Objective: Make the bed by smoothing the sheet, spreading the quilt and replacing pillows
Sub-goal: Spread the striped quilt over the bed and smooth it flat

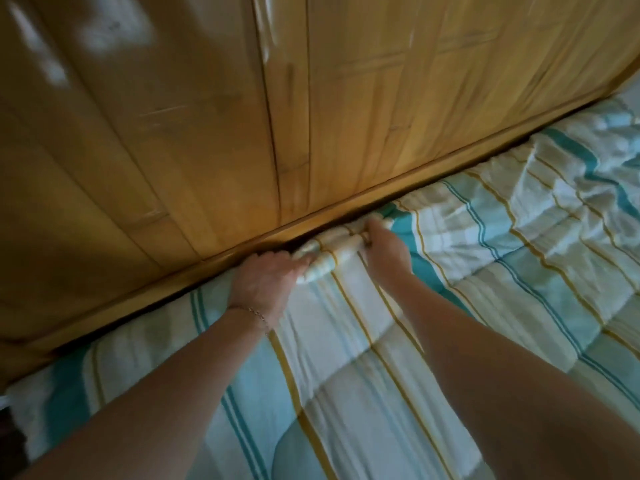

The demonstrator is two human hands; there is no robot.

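Both hands grip the bunched edge of the striped quilt (pixel 381 341) against the wooden headboard (pixel 207 133): left hand (pixel 266 282) at 9 o'clock of the bunch, right hand (pixel 384 247) at 3 o'clock, fingers curled.

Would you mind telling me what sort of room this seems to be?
Most likely a bedroom. A striped quilt in teal, white and yellow covers a bed pushed against a tall wooden wardrobe, and both hands, left and right, grip the quilt's bunched edge beside it.
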